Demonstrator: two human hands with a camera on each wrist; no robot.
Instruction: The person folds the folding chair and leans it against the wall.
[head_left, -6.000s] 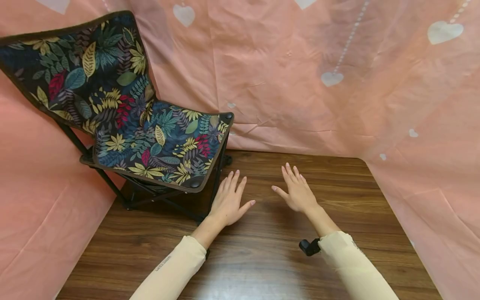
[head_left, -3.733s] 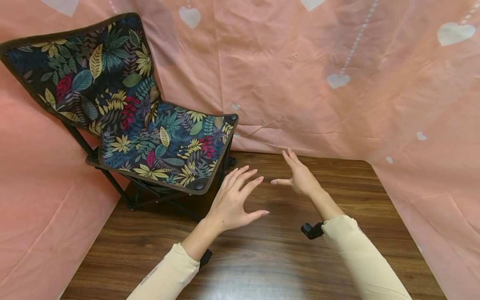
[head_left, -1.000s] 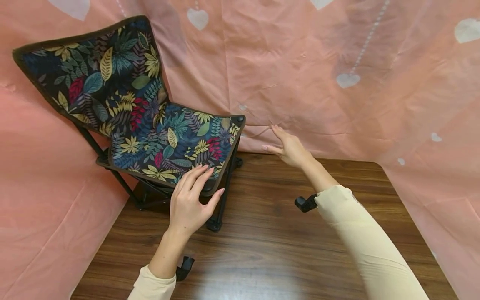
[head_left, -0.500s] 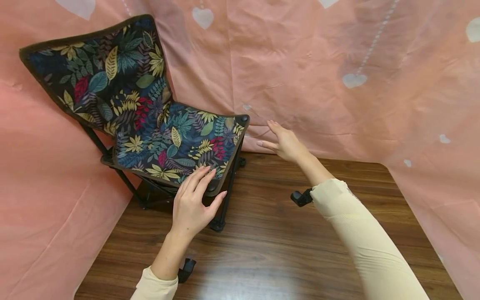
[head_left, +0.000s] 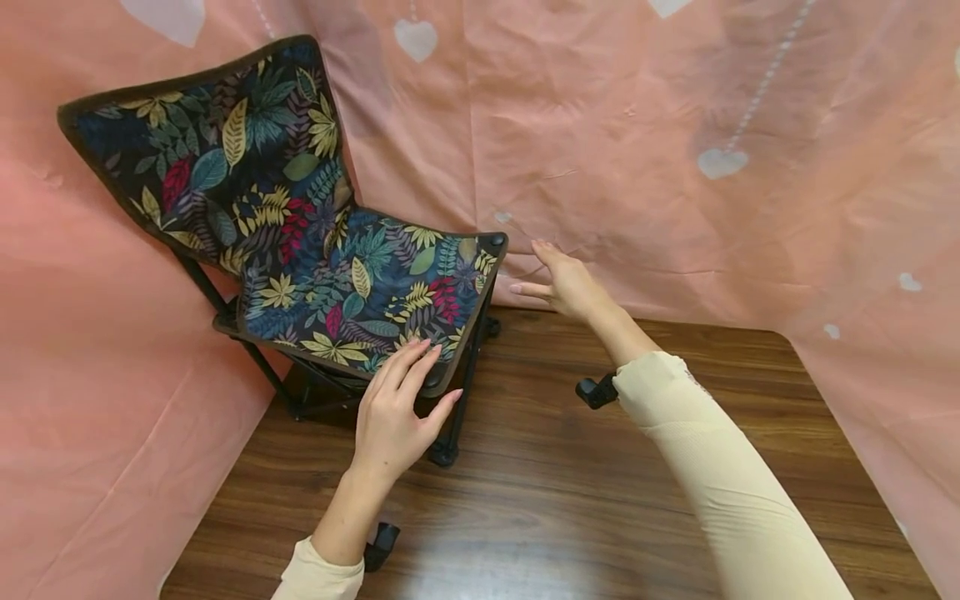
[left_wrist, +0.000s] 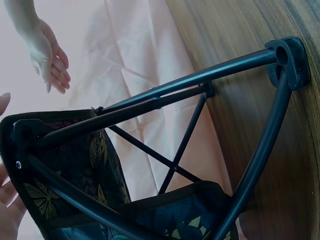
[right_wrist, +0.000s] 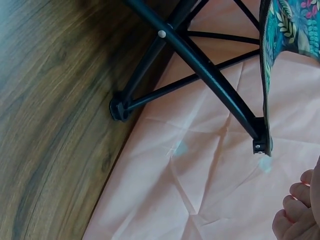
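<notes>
Touching a leaf-print folding chair (head_left: 352,283)
Left hand (head_left: 393,412) is resting spread fingers on its seat corner; right hand (head_left: 566,283), grip spread, is hovering beside it.

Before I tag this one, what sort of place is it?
Probably a makeshift recording corner rather than a lived-in room: pink sheeting with white hearts hangs as backdrop on all sides, around a wood-grain surface with a small leaf-print folding chair on it.

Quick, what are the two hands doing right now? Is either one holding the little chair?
Left hand: open, straight fingers resting on the chair seat's front corner, not holding it.
Right hand: open, holding nothing, beside the seat's far corner without touching.
</notes>
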